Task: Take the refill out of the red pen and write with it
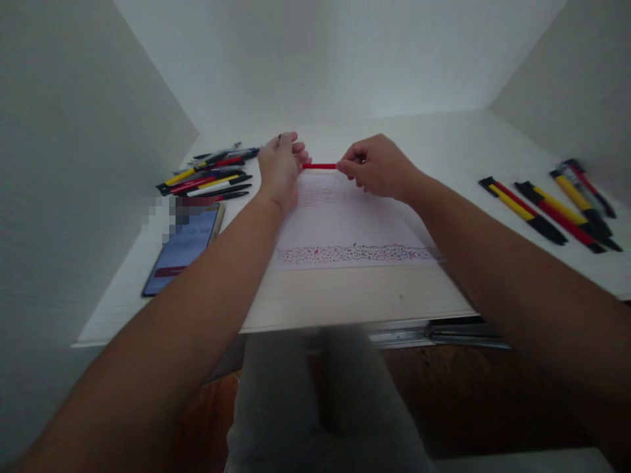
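Both of my hands hold one red pen (pixel 319 166) level above a sheet of paper (pixel 345 223). My left hand (pixel 282 164) is closed around the pen's left end. The fingertips of my right hand (pixel 377 165) pinch its right end. Only the short red middle of the pen shows between the two hands. The paper lies flat on the white desk (pixel 444 151) and has a patterned strip along its near edge.
A pile of several pens (pixel 207 176) lies at the left, and several more pens (pixel 552 203) at the right. A phone (pixel 182 249) with a lit screen rests near the left front. White walls close in the desk on three sides.
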Motion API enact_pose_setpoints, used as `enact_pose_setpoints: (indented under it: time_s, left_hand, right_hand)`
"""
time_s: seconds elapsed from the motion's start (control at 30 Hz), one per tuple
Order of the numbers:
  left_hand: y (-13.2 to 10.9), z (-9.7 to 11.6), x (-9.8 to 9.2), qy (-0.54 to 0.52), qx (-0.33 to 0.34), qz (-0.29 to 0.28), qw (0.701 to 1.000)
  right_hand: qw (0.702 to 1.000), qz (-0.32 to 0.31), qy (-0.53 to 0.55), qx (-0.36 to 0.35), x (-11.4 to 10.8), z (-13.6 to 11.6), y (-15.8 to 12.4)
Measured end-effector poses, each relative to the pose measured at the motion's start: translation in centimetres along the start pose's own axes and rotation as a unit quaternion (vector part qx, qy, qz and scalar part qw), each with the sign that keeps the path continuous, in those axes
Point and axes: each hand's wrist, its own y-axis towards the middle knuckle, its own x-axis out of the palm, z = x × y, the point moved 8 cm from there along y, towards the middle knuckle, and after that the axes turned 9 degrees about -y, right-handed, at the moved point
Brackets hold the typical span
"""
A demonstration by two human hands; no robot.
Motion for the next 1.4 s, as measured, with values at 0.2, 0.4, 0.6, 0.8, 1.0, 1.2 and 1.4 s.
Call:
enact_pose_setpoints:
  time_s: [0.2,0.4,0.6,0.8,1.0,1.2,1.4]
  left_hand:
    - [-0.2,2.4,0.6,0.396,0.217,-0.141,0.881]
    - [-2.4,0.8,2.0,0.614,0.203,-0.217,0.731]
    - [-2.4,0.5,2.2,0.652,0.218,-0.207,0.696]
    - [-2.8,1.4,2.8,0.56,0.239,-0.225,0.761]
    - [-3.0,2.5,3.0,0.432,0.256,-0.213,0.838]
    - [-3.4,3.1,2.8,0.394,0.261,-0.198,0.859]
    - [-3.6,3.3,3.0,0.403,0.265,-0.195,0.854]
  right_hand:
    - [0.997,0.03,0.069,0.025,-1.8,3.0,1.3]
    - [0.983,0.052,0.156,0.079,-2.0,4.0,1.4]
    - [0.981,0.024,0.18,0.073,-1.6,3.7,1.4]
    - [0.973,0.012,0.207,0.095,-1.3,3.9,1.2]
    - [0.943,0.059,0.298,0.139,-1.9,4.6,1.3]
    - [0.929,0.075,0.326,0.157,-1.9,5.0,1.5]
    - [0.923,0.077,0.346,0.148,-1.6,5.0,1.7]
